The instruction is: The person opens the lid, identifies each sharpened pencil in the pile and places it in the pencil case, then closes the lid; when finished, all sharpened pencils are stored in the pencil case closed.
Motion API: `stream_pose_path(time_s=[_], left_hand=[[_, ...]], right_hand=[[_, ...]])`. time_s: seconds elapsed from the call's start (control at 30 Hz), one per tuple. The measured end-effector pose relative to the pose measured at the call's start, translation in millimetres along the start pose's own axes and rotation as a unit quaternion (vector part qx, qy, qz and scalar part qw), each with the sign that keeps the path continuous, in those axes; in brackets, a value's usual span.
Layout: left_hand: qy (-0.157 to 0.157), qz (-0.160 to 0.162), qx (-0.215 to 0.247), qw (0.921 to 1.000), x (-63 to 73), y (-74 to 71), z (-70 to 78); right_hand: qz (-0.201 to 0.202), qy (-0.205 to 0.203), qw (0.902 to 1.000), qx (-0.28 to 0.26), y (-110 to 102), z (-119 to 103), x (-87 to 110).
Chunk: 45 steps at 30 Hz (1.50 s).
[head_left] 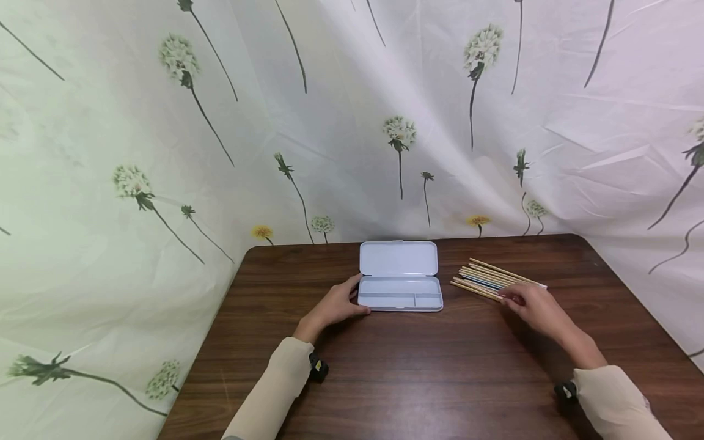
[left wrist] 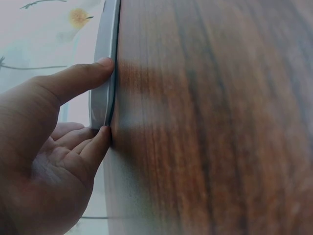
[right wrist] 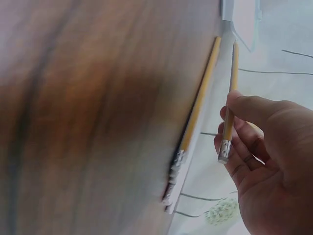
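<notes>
A pale blue-white pencil case (head_left: 398, 260) lies open at the back of the table, its lid tipped back. Its lower half is split into compartments, with nothing in them. My left hand (head_left: 337, 304) holds the case at its left end, thumb on the front edge and fingers at the side. To the right of the case, several pencils (head_left: 489, 271) lie side by side, mostly yellowish, with a bluish one among them. Over their near end, my right hand (head_left: 536, 310) pinches a yellow pencil (right wrist: 234, 73) between thumb and fingers, raised off the table, its eraser end toward the palm.
The dark wooden table (head_left: 418, 373) has rounded back corners. A white curtain (head_left: 341, 122) printed with dandelions hangs right behind it and along both sides. Each wrist carries a small black camera.
</notes>
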State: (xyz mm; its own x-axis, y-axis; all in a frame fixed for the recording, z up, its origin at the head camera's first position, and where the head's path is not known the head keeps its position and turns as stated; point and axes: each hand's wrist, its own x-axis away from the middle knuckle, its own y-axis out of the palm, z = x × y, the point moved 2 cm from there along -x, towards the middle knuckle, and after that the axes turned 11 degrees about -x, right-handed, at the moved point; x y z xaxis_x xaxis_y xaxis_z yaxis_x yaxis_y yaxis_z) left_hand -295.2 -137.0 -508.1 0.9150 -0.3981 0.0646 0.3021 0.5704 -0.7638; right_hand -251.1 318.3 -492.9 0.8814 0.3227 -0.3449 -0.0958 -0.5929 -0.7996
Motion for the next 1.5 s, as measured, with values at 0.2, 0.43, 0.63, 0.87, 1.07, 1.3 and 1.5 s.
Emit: stream_pose_path(time_s=[0.2,0.43,0.63,0.87,1.07,1.3,1.5], left_hand=[[0.006,-0.001,-0.002,1.0,0.7,-0.8,2.1],[0.004,0.001,-0.005,1.0,-0.6,-0.3,1.3],[0.011,0.003,-0.005,0.9999,-0.3,-0.7,0.7],[0.005,0.003,-0.006,1.0,0.7,-0.1,0.1],[0.003,0.006,-0.005,1.0,0.7,0.7,0.2],[0.0,0.004,0.003,1.0,0.3,0.6,0.8],[0.0,0.006,-0.007,1.0,0.4,0.7,1.5]], right_hand=[[0.007,-0.023,0.9997,-0.009,-2.1,-10.8,-14.6],[0.007,-0.054,0.9985,-0.012,-3.3,-34.6,-40.0],[0.009,-0.093,0.9947,-0.043,1.0,-53.4,-63.7],[-0.02,-0.096,0.9925,-0.073,4.9,-73.0,-87.2],[-0.037,-0.115,0.9891,-0.085,12.7,-90.3,-103.5],[-0.061,-0.117,0.9868,-0.093,31.5,-100.1,-119.9],[-0.09,-0.107,0.9851,-0.1,51.1,-103.0,-130.1]])
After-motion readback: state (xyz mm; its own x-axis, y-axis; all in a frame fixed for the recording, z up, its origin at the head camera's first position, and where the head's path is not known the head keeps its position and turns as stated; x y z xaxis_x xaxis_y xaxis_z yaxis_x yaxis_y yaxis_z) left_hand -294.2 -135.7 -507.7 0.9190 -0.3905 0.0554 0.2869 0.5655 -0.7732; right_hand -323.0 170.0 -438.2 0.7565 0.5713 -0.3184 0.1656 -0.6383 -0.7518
